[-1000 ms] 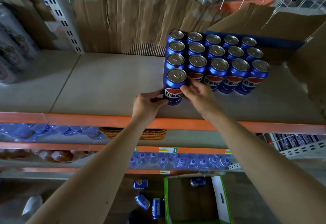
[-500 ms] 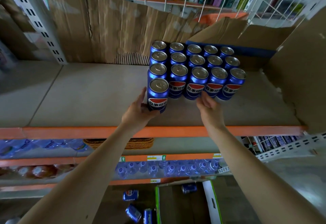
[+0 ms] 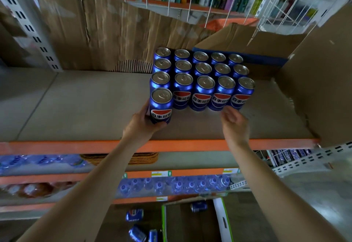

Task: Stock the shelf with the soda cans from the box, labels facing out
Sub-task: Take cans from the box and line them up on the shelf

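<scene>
1. Sixteen cans (image 3: 202,81) stand on the shelf (image 3: 85,108); newest front can (image 3: 161,106), label out, starts a fourth row.
2. Left hand (image 3: 142,125) holds it; right hand (image 3: 235,122) has let go, fingers loose.
3. Box (image 3: 192,222) below holds more.

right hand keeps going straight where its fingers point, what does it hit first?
Probably the front row of soda cans. The right hand hangs open just in front of that row, fingers aimed up toward the two rightmost cans. Depth is unclear, but nothing shows between them.
</scene>
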